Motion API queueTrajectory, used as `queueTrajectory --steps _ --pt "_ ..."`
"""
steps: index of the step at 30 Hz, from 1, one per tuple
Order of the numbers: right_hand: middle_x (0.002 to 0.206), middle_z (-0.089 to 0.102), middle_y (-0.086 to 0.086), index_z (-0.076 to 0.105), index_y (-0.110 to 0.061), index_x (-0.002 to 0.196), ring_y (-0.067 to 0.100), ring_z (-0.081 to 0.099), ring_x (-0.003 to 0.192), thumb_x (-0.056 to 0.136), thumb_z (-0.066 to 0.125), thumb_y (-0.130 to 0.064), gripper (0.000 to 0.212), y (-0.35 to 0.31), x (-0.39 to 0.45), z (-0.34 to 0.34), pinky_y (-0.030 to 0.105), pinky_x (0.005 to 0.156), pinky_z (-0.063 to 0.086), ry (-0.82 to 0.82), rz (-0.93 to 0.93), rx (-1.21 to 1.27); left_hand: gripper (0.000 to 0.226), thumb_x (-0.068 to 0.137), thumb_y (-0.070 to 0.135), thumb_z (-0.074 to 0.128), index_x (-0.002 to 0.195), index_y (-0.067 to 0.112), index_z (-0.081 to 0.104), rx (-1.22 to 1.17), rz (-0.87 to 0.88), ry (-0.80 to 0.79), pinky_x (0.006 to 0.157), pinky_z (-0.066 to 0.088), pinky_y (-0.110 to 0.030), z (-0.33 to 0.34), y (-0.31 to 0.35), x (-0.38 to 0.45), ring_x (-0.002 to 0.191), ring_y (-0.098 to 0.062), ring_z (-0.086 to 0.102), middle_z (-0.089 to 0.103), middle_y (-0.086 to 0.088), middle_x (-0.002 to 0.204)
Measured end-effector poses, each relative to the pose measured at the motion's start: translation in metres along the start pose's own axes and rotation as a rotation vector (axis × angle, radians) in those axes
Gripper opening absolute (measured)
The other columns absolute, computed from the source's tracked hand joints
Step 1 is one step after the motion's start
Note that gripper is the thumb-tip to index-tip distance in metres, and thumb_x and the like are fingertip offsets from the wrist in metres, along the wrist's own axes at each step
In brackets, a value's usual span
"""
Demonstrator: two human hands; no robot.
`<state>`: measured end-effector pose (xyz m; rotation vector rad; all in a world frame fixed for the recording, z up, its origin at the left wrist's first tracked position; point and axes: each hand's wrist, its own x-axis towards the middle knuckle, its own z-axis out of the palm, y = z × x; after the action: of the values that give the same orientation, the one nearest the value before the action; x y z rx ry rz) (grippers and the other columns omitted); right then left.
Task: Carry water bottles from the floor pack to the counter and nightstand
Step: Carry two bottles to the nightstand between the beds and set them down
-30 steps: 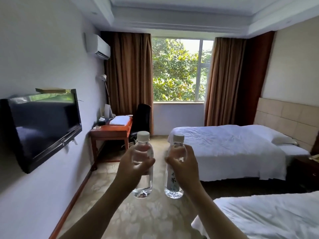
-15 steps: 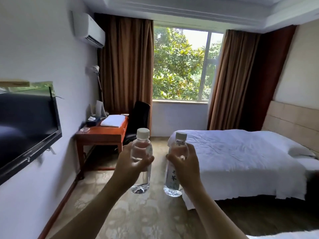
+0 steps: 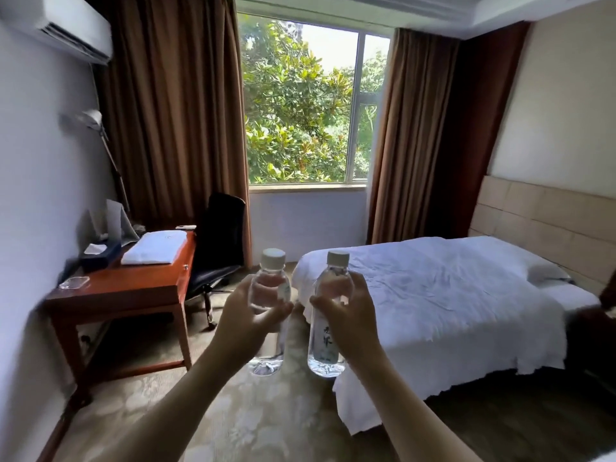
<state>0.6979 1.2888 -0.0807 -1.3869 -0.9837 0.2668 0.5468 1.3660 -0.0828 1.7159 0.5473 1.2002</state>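
I hold two clear water bottles with white caps upright in front of me, side by side and a little apart. My left hand grips the left bottle around its middle. My right hand grips the right bottle, whose label shows dark characters. Both bottles hang in the air above the patterned carpet, between the desk and the bed. The floor pack is out of view. A dark piece of furniture shows at the right edge beside the bed.
A red-brown wooden desk stands at the left wall with a folded white towel, a tissue box and a glass ashtray on it. A black office chair stands beside it. A white bed fills the right.
I have walked forward through the room: the wall television has slid out of view on the left, and the desk and bed are closer. Both hands keep the bottles in the same pose.
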Motion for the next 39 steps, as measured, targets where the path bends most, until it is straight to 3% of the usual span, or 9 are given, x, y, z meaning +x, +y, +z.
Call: queueTrajectory --steps 7,10,13,16,22,27,30,34,39 --pt "0.089 0.064 -0.008 0.056 -0.027 0.098 0.001 0.063 0.086 0.075 0.080 -0.016 0.035 0.089 0.148 0.009 0.009 0.071 0.049 0.012 0.003 -0.006 0.071 0.048 0.075 0.077 0.098 0.026 0.064 -0.003 0.034 0.010 0.061 0.056 -0.021 0.054 -0.074 0.132 0.079 -0.016 0.073 0.074 0.003 0.090" --pt "0.086 0.063 -0.014 0.054 -0.032 0.093 -0.006 0.062 0.082 0.075 0.081 -0.013 0.038 0.113 0.203 0.005 0.004 0.068 0.045 0.032 0.010 0.006 0.068 0.048 0.067 0.081 0.098 0.023 0.063 -0.002 0.030 -0.019 0.060 0.055 -0.018 0.077 -0.100 0.185 0.075 -0.011 0.073 0.074 0.008 0.087" --pt "0.090 0.063 -0.015 0.053 -0.034 0.097 -0.011 0.061 0.082 0.075 0.080 -0.014 0.041 0.133 0.244 -0.012 0.002 0.067 0.044 0.075 0.034 -0.009 0.072 0.046 0.065 0.084 0.099 0.020 0.064 -0.052 -0.004 -0.027 0.060 0.058 -0.024 0.103 -0.129 0.232 0.077 -0.019 0.074 0.075 0.003 0.087" --pt "0.091 0.060 -0.019 0.050 -0.036 0.102 -0.016 0.058 0.084 0.067 0.077 -0.029 0.044 0.152 0.281 -0.039 0.003 0.065 0.043 0.133 0.084 -0.050 0.074 0.044 0.062 0.087 0.100 0.018 0.066 -0.126 -0.032 -0.073 0.061 0.060 -0.032 0.141 -0.154 0.277 0.078 -0.022 0.073 0.074 -0.001 0.085" --pt "0.100 0.059 -0.019 0.051 -0.029 0.118 -0.001 0.061 0.089 0.062 0.072 -0.039 0.061 0.198 0.349 -0.113 0.005 0.065 0.045 0.379 0.163 -0.111 0.054 0.059 0.044 0.079 0.099 0.012 0.064 -0.255 0.008 -0.296 0.064 0.062 -0.036 0.254 -0.198 0.364 0.080 -0.028 0.073 0.072 -0.006 0.085" --pt "0.092 0.061 -0.022 0.060 -0.018 0.109 -0.001 0.063 0.091 0.064 0.076 -0.030 0.049 0.225 0.387 -0.179 0.011 0.072 0.052 0.629 0.171 -0.198 0.049 0.060 0.036 0.080 0.097 0.008 0.064 -0.424 -0.024 -0.561 0.066 0.062 -0.048 0.360 -0.224 0.427 0.078 -0.037 0.070 0.068 -0.015 0.082" --pt "0.092 0.063 -0.014 0.058 -0.029 0.104 0.002 0.065 0.088 0.068 0.076 -0.024 0.041 0.229 0.397 -0.217 0.018 0.073 0.053 0.761 0.192 -0.245 0.038 0.061 0.024 0.080 0.095 0.014 0.065 -0.477 -0.029 -0.736 0.065 0.061 -0.046 0.421 -0.229 0.446 0.076 -0.042 0.067 0.065 -0.023 0.082" --pt "0.095 0.064 -0.011 0.054 -0.033 0.103 -0.003 0.064 0.084 0.079 0.076 -0.008 0.040 0.232 0.397 -0.260 0.008 0.064 0.048 0.924 0.214 -0.336 0.036 0.058 0.037 0.079 0.093 0.033 0.068 -0.562 -0.032 -0.926 0.069 0.060 -0.048 0.491 -0.228 0.454 0.079 -0.037 0.069 0.068 -0.020 0.086" --pt "0.100 0.062 -0.015 0.052 -0.035 0.108 0.005 0.062 0.092 0.081 0.076 -0.014 0.042 0.248 0.396 -0.311 0.012 0.066 0.045 1.122 0.286 -0.381 0.052 0.056 0.041 0.078 0.101 0.019 0.065 -0.631 -0.081 -1.094 0.064 0.060 -0.034 0.568 -0.224 0.454 0.078 -0.024 0.071 0.071 -0.011 0.086"
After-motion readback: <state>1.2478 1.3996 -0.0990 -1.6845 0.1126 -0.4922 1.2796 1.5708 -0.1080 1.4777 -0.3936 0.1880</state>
